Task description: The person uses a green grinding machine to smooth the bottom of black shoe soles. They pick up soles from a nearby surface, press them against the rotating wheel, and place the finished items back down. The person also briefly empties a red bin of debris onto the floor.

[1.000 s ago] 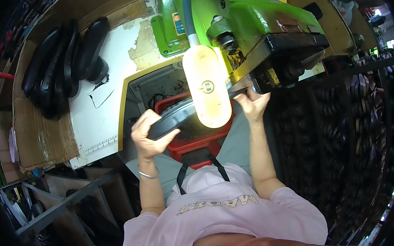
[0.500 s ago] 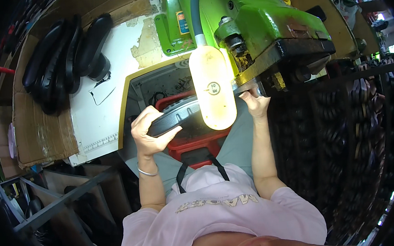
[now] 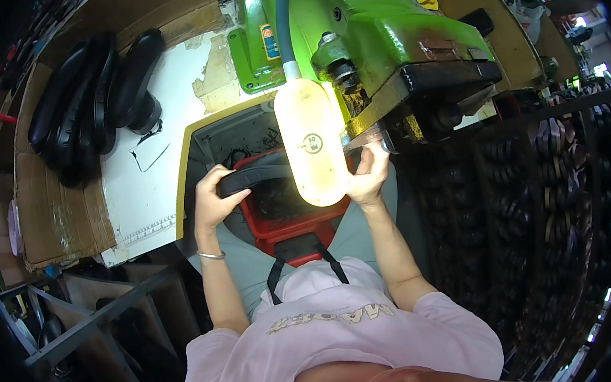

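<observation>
A black shoe sole (image 3: 258, 176) is held crosswise above the red bin, its right part hidden by the glowing oval lamp (image 3: 312, 180). My left hand (image 3: 211, 200) is closed on the sole's left end, thumb below and fingers above. Just right of the lamp, my right hand (image 3: 369, 173) is closed around the sole's other end, close to the metal working head (image 3: 359, 126) of the green machine (image 3: 393, 29). The lamp covers part of that grip, and the contact between sole and machine cannot be made out.
Several black soles (image 3: 72, 101) lean together in a cardboard box (image 3: 71, 217) at the left, on the white tabletop (image 3: 137, 197). Below my hands is a red bin (image 3: 269, 226) holding dark scraps. A metal rack (image 3: 107, 314) stands at lower left; shelves of soles (image 3: 554, 164) line the right.
The sole has turned, showing a smoother side now. My right hand has moved lower and its fingers are curled differently. The whole view has shifted slightly.
</observation>
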Motion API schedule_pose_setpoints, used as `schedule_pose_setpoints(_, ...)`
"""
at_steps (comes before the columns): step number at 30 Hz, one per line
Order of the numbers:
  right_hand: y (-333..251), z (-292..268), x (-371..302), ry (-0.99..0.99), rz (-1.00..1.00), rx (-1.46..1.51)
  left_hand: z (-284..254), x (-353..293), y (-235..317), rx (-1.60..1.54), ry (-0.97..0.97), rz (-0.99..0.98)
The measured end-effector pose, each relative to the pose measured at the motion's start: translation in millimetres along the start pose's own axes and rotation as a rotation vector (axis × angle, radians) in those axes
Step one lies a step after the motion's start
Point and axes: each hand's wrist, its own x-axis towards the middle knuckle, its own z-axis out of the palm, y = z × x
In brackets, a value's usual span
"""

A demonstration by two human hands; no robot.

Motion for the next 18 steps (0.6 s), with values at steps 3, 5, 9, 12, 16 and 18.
schedule_pose_setpoints(3, -8, 2, 6, -0.091, -0.239, -0.221, 36, 18, 20, 0.124, -0.058, 0.075)
schedule_pose_setpoints(5, -7, 1, 7, -0.072, -0.245, -0.217, 75, 28, 52, 0.13, -0.015, 0.1)
schedule_pose_setpoints(9, 3, -1, 2, 0.027, 0.002, -0.019, 127, 32, 55, 0.017, 0.237, 0.372)
schedule_pose_setpoints(12, 33, -13, -8, -0.07, 0.297, 0.292, 145, 21, 52, -0.184, 0.256, 0.197)
schedule_pose_setpoints(16, 115, -32, -86, -0.007, 0.852, 0.707, 186, 13, 49, -0.292, 0.434, 0.042)
schedule_pose_setpoints(18, 109, -32, -102, -0.051, 1.074, 0.977, 195, 9, 45, -0.412, 0.474, -0.029)
